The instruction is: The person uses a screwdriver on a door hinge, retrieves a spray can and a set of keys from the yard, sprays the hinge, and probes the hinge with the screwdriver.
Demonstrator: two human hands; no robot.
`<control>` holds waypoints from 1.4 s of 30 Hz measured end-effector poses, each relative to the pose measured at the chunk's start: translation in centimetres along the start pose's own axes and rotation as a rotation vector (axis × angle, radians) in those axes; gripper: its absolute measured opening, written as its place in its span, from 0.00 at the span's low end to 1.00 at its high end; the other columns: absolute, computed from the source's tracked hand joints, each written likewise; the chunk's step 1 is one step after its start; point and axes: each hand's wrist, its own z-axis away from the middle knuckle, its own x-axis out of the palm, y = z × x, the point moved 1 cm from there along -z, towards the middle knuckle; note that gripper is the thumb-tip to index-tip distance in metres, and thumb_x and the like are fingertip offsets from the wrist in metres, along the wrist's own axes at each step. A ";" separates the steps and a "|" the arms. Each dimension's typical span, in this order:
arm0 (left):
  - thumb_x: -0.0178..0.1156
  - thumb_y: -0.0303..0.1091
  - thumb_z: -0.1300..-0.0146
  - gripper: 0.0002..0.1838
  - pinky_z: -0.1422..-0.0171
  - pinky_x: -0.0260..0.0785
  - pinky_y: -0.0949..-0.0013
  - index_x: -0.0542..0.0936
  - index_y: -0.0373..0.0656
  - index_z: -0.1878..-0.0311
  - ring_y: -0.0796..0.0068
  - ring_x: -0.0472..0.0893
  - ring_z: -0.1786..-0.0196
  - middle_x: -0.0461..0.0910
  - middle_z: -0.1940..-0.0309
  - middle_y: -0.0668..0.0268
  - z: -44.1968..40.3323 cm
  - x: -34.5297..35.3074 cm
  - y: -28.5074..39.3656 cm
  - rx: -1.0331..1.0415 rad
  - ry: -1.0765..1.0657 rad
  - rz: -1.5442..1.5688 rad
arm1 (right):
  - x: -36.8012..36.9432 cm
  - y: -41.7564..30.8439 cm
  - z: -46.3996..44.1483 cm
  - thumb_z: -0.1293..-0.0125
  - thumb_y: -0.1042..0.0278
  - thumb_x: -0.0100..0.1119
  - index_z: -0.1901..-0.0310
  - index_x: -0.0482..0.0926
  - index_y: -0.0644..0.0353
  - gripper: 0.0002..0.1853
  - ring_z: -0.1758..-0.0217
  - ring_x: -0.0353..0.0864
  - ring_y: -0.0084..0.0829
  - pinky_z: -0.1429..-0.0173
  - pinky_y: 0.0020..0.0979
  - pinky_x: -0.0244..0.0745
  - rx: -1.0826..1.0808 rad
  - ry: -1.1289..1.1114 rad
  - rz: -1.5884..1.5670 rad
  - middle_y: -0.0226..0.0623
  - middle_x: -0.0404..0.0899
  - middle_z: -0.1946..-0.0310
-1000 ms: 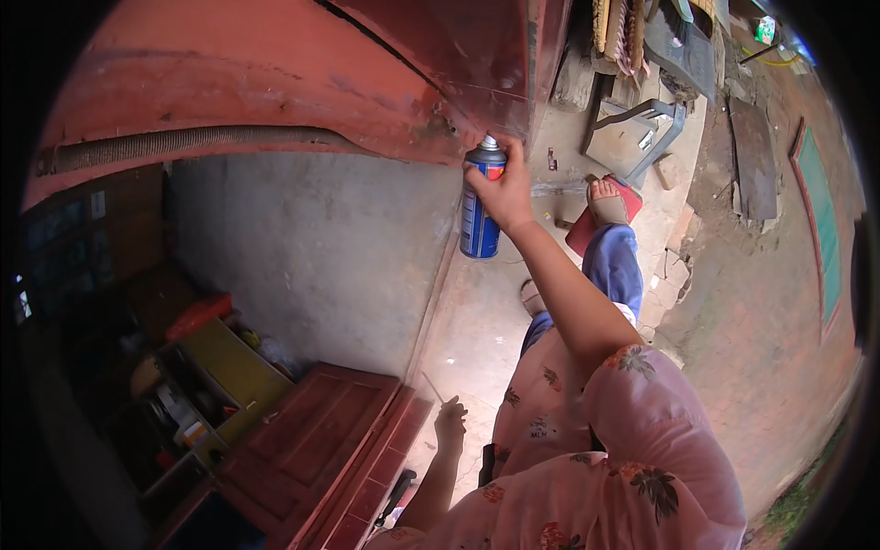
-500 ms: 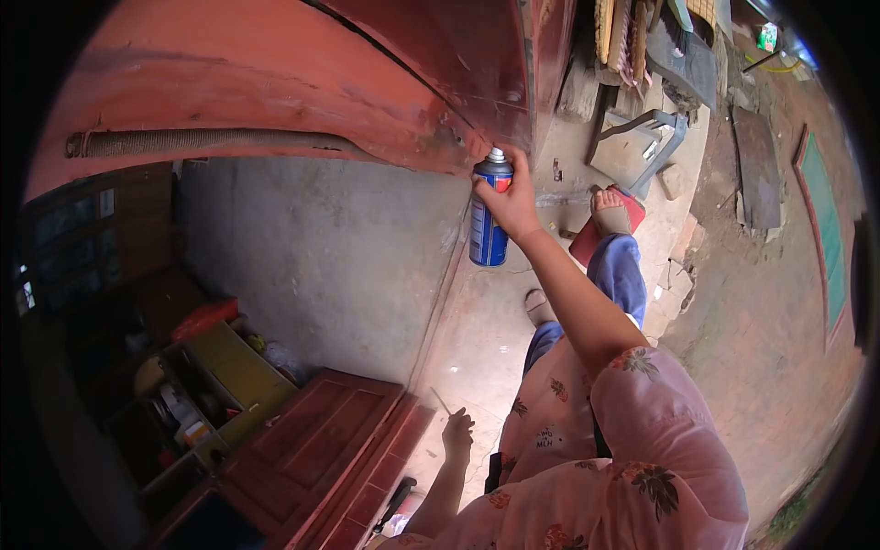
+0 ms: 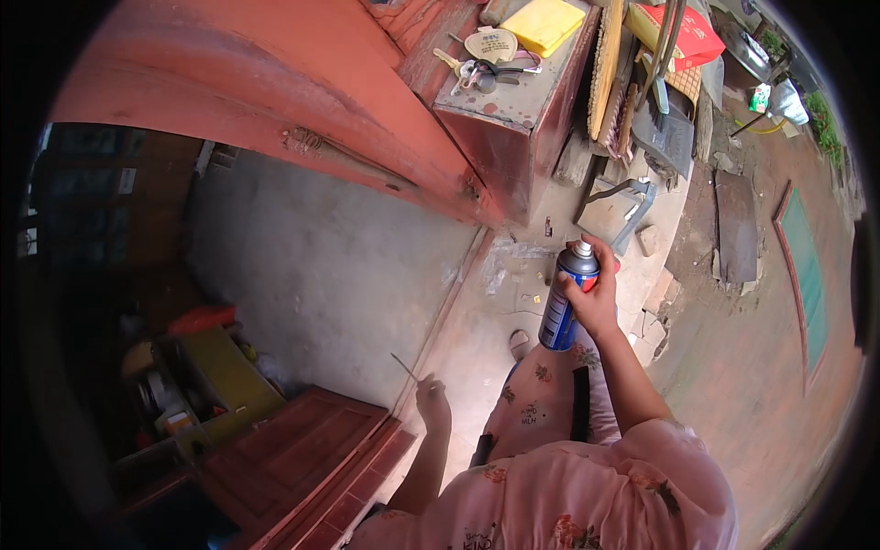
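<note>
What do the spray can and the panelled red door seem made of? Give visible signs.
Spray can: probably metal, smooth printed finish, given its shiny cylinder. Panelled red door: likely painted wood, judging by framed panels; no grain discernible.

Head view. My right hand is wrapped around a blue spray can, white nozzle uppermost, can leaning slightly, held before my pink floral clothing. My left hand, lower and well apart, grips a thin rod that points up and away over a grey surface. 1 sandalled foot shows near the can's base. Ahead: red-painted frame, a spotted ledge bearing keys, a round pale disc and a yellow block. Right of it, a grey dustpan; farther right, 1 red-edged green panel. Lower left, a dark red panelled door.
</note>
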 end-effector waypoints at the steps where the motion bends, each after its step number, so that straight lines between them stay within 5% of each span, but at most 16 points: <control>1: 0.53 0.28 0.35 0.14 0.58 0.68 0.74 0.76 0.37 0.47 0.77 0.75 0.62 0.75 0.63 0.66 -1.4 -0.7 6.0 -0.003 0.061 0.046 | -1.2 -1.6 -0.4 0.51 0.74 0.64 0.42 0.65 0.59 0.31 0.47 0.73 0.31 0.40 0.33 0.67 0.034 0.002 -0.014 0.41 0.73 0.50; 3: 0.53 0.29 0.35 0.18 0.49 0.65 0.69 0.73 0.36 0.43 0.70 0.71 0.56 0.70 0.55 0.59 -4.0 -2.2 15.7 0.069 0.141 0.155 | -3.4 -4.7 -1.8 0.51 0.74 0.63 0.42 0.65 0.59 0.32 0.46 0.72 0.31 0.39 0.32 0.67 -0.046 0.019 -0.041 0.42 0.72 0.48; 10: 0.53 0.30 0.32 0.22 0.58 0.63 0.80 0.67 0.38 0.36 0.80 0.66 0.55 0.68 0.52 0.65 -7.9 -9.4 47.7 0.776 0.478 0.476 | -8.8 -13.3 -10.5 0.50 0.73 0.64 0.41 0.63 0.58 0.32 0.46 0.71 0.33 0.38 0.34 0.65 -0.333 0.041 -0.096 0.42 0.71 0.48; 13: 0.54 0.31 0.32 0.24 0.51 0.63 0.76 0.64 0.37 0.34 0.78 0.66 0.50 0.66 0.48 0.64 -7.1 -12.1 58.5 0.856 0.601 0.467 | -10.8 -19.5 -15.6 0.50 0.70 0.65 0.41 0.62 0.58 0.34 0.48 0.71 0.33 0.40 0.33 0.65 -0.412 0.025 -0.094 0.42 0.71 0.49; 15: 0.59 0.34 0.35 0.30 0.35 0.55 0.64 0.62 0.34 0.33 0.68 0.64 0.40 0.62 0.41 0.58 -7.9 -13.2 62.6 0.899 0.691 0.463 | -11.6 -23.8 -18.9 0.52 0.69 0.65 0.41 0.62 0.57 0.35 0.48 0.71 0.33 0.40 0.34 0.65 -0.404 -0.045 -0.199 0.43 0.71 0.49; 16: 0.60 0.36 0.36 0.31 0.34 0.55 0.63 0.63 0.35 0.34 0.65 0.63 0.39 0.61 0.40 0.56 -8.0 -13.7 64.3 0.886 0.759 0.363 | -12.0 -26.1 -20.8 0.52 0.69 0.65 0.41 0.62 0.57 0.35 0.48 0.71 0.33 0.40 0.34 0.65 -0.419 -0.092 -0.177 0.43 0.71 0.49; 23: 0.66 0.41 0.44 0.32 0.36 0.55 0.58 0.69 0.36 0.39 0.56 0.63 0.44 0.67 0.45 0.55 -6.1 -14.6 66.1 0.702 0.758 0.197 | -9.7 -38.9 -27.3 0.57 0.74 0.64 0.44 0.64 0.59 0.34 0.48 0.72 0.36 0.40 0.36 0.65 -0.555 -0.363 -0.045 0.44 0.71 0.51; 33: 0.70 0.40 0.50 0.32 0.40 0.57 0.57 0.73 0.42 0.41 0.56 0.66 0.49 0.71 0.55 0.58 -5.4 -15.4 66.3 0.617 0.782 0.144 | 1.0 -63.4 -22.1 0.60 0.74 0.69 0.46 0.66 0.57 0.34 0.56 0.76 0.43 0.55 0.36 0.74 -1.391 -0.410 -0.249 0.48 0.72 0.54; 42: 0.70 0.44 0.49 0.35 0.42 0.59 0.60 0.71 0.46 0.37 0.57 0.67 0.52 0.68 0.59 0.58 -5.2 -15.2 66.1 0.583 0.759 0.210 | 3.9 -66.5 -18.8 0.58 0.72 0.69 0.48 0.70 0.56 0.31 0.55 0.77 0.44 0.55 0.38 0.76 -1.436 -0.359 -0.165 0.43 0.73 0.55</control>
